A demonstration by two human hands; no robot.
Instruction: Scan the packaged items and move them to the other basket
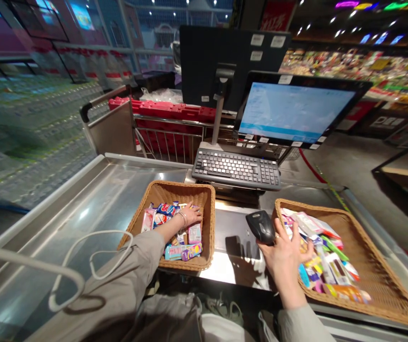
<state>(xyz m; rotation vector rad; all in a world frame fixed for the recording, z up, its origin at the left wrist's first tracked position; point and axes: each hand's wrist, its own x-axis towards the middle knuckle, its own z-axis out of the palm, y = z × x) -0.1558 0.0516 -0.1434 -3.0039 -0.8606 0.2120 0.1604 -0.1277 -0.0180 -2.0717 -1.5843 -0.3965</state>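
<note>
1. Black scanner (260,226) in right hand (285,251), held between thumb and index; other fingers spread at left side of right basket (378,268).
2. Snack packs (183,251) under left hand (189,215), inside left basket (209,232); fingers extended, contact underneath hidden.
3. Free steel counter (121,187) left of left basket, white cable (61,270) looping over it; gap between baskets; keyboard (237,168) at far edge.
4. Two baskets, one scanner, two monitors (296,111); packs too overlapped to count.

Shop checkout: barcode scanner (260,226), till screen (294,111), stocked displays (362,69) beyond.

The baskets (209,223) look like rough wicker, the counter (123,190) smooth, glossy metal.
</note>
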